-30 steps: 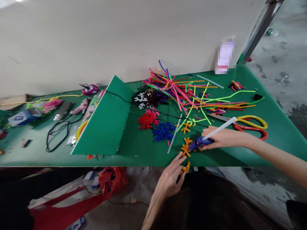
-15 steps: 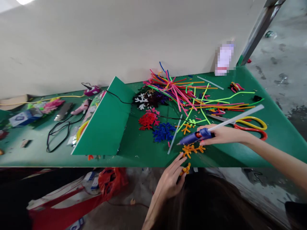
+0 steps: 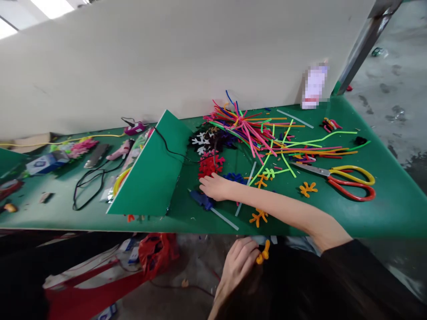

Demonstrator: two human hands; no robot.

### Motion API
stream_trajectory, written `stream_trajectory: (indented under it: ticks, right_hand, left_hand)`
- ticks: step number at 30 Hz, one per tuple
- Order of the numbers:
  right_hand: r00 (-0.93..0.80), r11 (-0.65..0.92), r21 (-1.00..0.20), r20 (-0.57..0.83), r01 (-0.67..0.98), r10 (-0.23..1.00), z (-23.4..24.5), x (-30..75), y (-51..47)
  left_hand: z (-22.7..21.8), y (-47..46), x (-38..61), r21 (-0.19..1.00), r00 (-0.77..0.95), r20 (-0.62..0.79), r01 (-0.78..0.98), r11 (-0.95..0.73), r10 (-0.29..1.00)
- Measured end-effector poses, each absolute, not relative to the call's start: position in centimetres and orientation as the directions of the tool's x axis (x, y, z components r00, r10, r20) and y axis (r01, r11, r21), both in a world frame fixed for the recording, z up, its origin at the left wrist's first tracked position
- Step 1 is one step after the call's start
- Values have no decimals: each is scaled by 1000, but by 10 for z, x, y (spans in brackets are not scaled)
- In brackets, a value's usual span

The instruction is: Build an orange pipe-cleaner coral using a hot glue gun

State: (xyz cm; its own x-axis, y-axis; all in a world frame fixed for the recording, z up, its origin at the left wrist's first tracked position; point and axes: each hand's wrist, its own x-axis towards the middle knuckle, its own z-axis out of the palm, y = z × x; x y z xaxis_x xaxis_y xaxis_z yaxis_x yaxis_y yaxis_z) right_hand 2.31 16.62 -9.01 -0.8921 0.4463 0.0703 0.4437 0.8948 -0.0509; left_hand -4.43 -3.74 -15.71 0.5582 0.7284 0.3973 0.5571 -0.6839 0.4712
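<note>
Two hands are in view: an orange pipe-cleaner figure [image 3: 264,253] is pinched in the narrow grip of the left hand [image 3: 238,262], while the right hand [image 3: 215,186] lies open and empty beside red pipe-cleaner shapes [image 3: 208,165], above a blue glue gun [image 3: 201,200] on the bench [image 3: 393,218]. A burn could be caused by brushing its nozzle. A red plastic bag [image 3: 156,255] sits below, its contents hidden.

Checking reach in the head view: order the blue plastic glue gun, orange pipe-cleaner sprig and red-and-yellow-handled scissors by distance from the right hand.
From the right hand:
1. Blue plastic glue gun, just left.
2. Orange pipe-cleaner sprig, right, near table edge.
3. Red-and-yellow-handled scissors, far right.
</note>
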Motion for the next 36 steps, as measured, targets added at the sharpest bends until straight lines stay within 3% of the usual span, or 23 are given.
stream_trajectory:
  ticks: [5,7,9,11,17,26,29,32,36]
  right_hand:
    - [-886,895,-67,126,440,445,-71,100,135]
    - [-837,844,-84,107,530,537,-77,154,105]
    - [-666,681,-164,141,714,732,-93,201,72]
    - [-575,600,-235,173,764,800,-117,229,44]
    - [-512,587,-177,336,790,791,-170,226,10]
    - [-438,552,-261,388,792,811,-170,226,10]
    - [-307,502,-440,442,745,843,-160,222,2]
    - [-229,452,-733,391,508,891,-141,217,-7]
    - [-306,212,-952,139,220,942,-118,210,-7]
  left_hand:
    - [-145,-17,-39,443,535,378,611,-655,755]
    - [-147,-9,-36,429,601,328,593,-681,729]
    - [-150,-4,-33,424,659,306,552,-718,687]
    - [-155,-2,-29,426,679,311,526,-736,665]
    - [-160,-5,-24,397,693,333,512,-762,640]
    - [-156,-11,-19,458,664,321,516,-724,676]
    - [-149,-10,-16,520,547,414,514,-682,728]
    - [-136,-5,-7,669,331,459,482,-566,824]
    - [-114,5,6,874,270,146,415,-252,952]
